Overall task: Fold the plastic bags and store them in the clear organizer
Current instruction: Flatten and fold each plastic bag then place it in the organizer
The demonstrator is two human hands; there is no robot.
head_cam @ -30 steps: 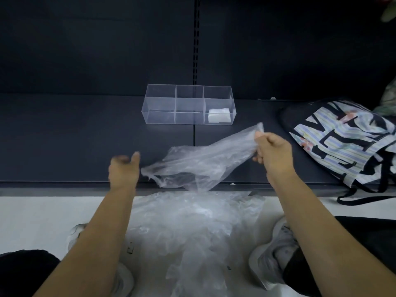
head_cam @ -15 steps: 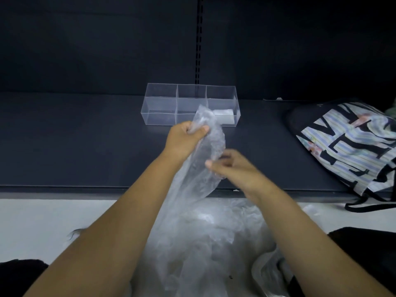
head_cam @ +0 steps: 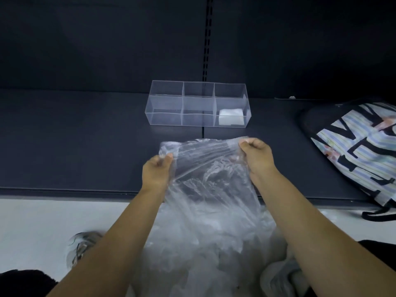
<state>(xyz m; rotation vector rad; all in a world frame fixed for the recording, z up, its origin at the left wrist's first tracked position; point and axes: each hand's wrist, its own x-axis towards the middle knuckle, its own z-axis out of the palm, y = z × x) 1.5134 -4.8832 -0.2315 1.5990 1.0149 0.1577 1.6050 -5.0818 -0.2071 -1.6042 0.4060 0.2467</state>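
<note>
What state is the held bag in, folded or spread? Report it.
Spread. The left hand and right hand pinch the top corners of the bag, holding it stretched flat above the shelf; no fold shows.

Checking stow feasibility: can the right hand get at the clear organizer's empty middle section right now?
Likely yes: the organizer stands open-topped just beyond the right hand, bare shelf between them. But that hand pinches the plastic bag, so it is not free.
</note>
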